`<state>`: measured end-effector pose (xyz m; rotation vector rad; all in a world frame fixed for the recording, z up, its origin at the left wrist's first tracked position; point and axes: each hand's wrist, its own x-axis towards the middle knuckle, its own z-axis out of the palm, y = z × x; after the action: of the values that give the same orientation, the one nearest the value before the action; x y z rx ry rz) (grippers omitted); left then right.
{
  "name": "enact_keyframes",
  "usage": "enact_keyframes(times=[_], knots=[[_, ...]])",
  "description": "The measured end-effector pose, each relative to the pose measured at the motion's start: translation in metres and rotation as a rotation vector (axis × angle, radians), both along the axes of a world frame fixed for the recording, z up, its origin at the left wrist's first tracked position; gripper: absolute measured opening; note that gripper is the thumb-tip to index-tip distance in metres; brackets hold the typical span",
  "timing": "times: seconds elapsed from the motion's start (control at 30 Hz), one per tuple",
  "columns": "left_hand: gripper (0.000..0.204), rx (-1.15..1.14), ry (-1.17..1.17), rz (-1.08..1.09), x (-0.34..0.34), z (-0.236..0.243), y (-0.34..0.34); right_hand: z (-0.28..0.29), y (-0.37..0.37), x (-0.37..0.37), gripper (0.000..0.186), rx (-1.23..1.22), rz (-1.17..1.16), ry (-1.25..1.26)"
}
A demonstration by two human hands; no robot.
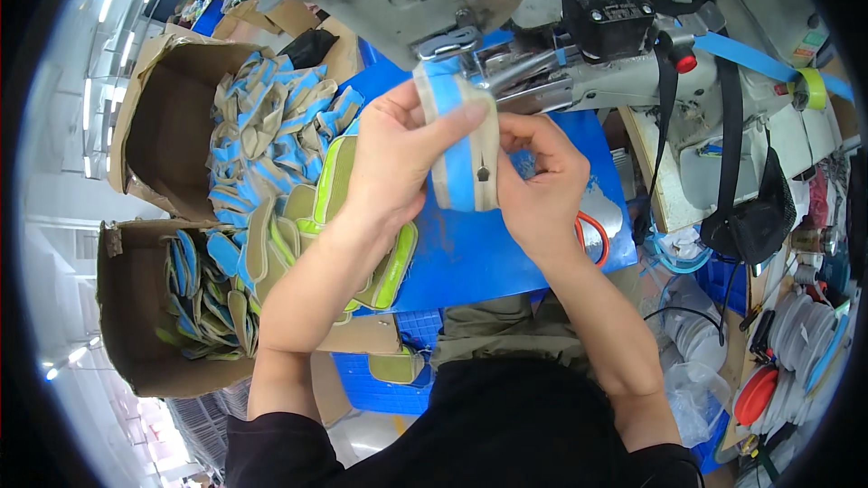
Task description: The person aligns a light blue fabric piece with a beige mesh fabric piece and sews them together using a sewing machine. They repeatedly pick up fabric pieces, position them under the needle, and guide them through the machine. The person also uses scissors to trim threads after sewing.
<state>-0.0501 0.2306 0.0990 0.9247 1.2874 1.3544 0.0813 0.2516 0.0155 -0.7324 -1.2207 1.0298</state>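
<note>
An open brown cardboard box (pixel 163 131) holds tangled beige-and-blue fabric loops (pixel 271 122); below it, a second brown cardboard box (pixel 127 307) holds olive-and-blue fabric pieces (pixel 237 316), its depths in shadow. Olive pads with lime-green edging (pixel 391 267) lie on the blue bench (pixel 461 258), partly covered by the left forearm. The left hand (pixel 393 145) pinches a beige fabric band with a blue centre stripe (pixel 458 176), thumb across its front, fingers hidden behind. The band lies between both hands, its top at the grey sewing machine's metal parts (pixel 448 43); whether it is clamped there I cannot tell. It bears a small dark mark, too small to make out. The right hand (pixel 544 176) pinches its right edge, fingers curled. An orange-red loop handle (pixel 594 239) is partly hidden by the right wrist. Farther right, a small coloured label (pixel 807 47) is unreadable.
</note>
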Motion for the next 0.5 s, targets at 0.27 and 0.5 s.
enact_keyframes(times=[0.27, 0.5], knots=[[0.037, 0.040, 0.095, -0.037, -0.0050, 0.0014, -0.0019, 0.0063, -0.0012, 0.0019, 0.020, -0.116, 0.094, 0.110], [0.035, 0.108, 0.099, -0.041, -0.0034, -0.0029, 0.0024, 0.0028, 0.0011, 0.0025, 0.022, -0.069, 0.082, 0.092]])
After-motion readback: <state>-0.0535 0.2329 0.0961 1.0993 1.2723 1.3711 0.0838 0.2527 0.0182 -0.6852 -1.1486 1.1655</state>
